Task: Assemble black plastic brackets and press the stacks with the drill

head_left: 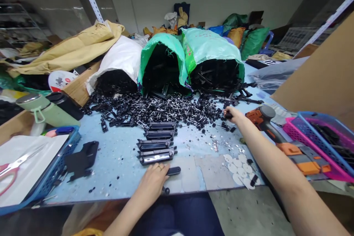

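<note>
Near the table's front edge my left hand is closed over a black plastic bar, whose rounded end sticks out to the right. Below the fingers a black knob-like end shows; whether it belongs to the same piece is hidden. My right hand reaches far forward to the right side of the pile, its fingers closed on a small black piece. Beside it lies a heap of black-headed screws with silvery shafts. Ahead of my left hand, several long black assemblies lie stacked in a row.
Two green sacks and a white sack spill black parts at the back. An orange cordless drill lies under my right forearm's far side. White discs, a blue basket with scissors, and a black bracket surround the work.
</note>
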`<act>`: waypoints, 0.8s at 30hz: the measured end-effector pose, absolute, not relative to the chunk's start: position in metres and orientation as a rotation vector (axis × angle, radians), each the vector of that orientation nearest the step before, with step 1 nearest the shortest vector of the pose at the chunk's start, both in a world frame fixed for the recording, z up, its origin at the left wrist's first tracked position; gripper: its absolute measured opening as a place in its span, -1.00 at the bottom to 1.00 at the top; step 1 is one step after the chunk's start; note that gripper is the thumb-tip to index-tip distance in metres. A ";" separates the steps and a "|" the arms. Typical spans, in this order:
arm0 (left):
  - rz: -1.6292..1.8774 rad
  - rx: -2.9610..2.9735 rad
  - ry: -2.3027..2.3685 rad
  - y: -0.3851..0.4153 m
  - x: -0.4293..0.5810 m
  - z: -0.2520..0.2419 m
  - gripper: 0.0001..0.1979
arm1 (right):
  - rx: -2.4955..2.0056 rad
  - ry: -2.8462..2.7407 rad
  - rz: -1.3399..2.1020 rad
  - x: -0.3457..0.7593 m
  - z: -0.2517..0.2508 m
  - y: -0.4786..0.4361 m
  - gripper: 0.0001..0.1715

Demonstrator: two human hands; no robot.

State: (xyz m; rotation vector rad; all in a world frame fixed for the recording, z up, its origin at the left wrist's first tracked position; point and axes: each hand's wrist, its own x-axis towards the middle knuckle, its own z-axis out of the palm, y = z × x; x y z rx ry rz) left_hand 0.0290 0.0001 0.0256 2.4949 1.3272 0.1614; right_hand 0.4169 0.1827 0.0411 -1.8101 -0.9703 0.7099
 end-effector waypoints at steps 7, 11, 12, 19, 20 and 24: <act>0.180 2.481 1.186 0.002 0.057 0.021 -0.68 | -1.407 -2.096 1.053 0.343 0.043 0.042 -0.61; 0.155 2.449 1.111 0.006 0.056 0.022 -0.58 | -1.271 -2.740 0.735 0.309 0.045 -0.013 -0.65; 0.146 2.442 1.106 0.006 0.055 0.023 -0.54 | -1.276 -2.793 0.649 0.304 0.045 -0.019 -0.65; 0.007 2.377 1.018 0.015 0.049 0.038 -0.49 | -1.287 -2.921 0.421 0.293 0.041 -0.023 -0.58; -0.011 2.366 0.993 0.016 0.049 0.040 -0.47 | -1.284 -2.933 0.415 0.292 0.040 -0.024 -0.57; 0.010 2.374 0.952 0.017 0.050 0.044 -0.33 | -1.369 -2.914 0.342 0.286 0.036 -0.025 -0.58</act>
